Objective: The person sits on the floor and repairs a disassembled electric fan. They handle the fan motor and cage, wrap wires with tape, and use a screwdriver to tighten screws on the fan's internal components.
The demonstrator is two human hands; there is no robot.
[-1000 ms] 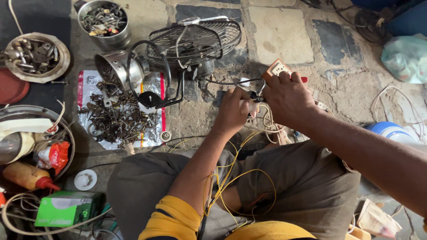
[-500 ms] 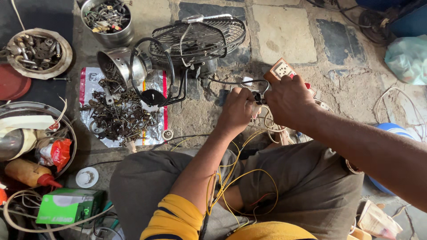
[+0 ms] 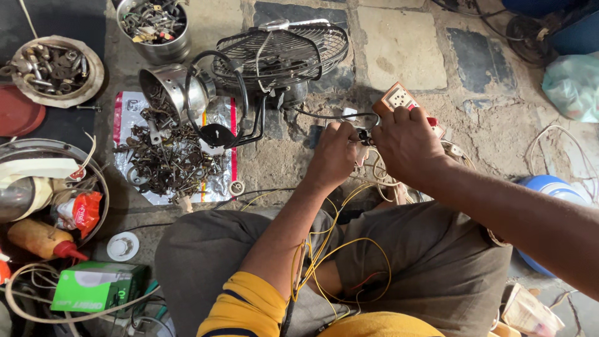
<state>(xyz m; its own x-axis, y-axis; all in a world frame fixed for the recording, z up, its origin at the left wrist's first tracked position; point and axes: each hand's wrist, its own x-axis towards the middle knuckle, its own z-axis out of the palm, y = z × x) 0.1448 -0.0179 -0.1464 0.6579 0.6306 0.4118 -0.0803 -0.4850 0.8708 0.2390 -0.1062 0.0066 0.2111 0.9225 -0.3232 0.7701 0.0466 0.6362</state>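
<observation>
While both hands meet over the stone floor, the left hand point(image 3: 334, 156) has its fingers curled tight, pinching the end of a thin black cable point(image 3: 324, 116) that runs back to the black wire-cage table fan point(image 3: 281, 53). Just beside it, almost touching, the right hand point(image 3: 405, 140) bends its fingers down around the same small joint — what exactly sits under them cannot be told. An orange-and-white plastic socket board point(image 3: 399, 97) pokes out beyond the right knuckles. Loose yellow wires point(image 3: 324, 249) trail across the lap — and a heap of rusty metal parts point(image 3: 165, 159) lies on a plastic sheet to the left.
</observation>
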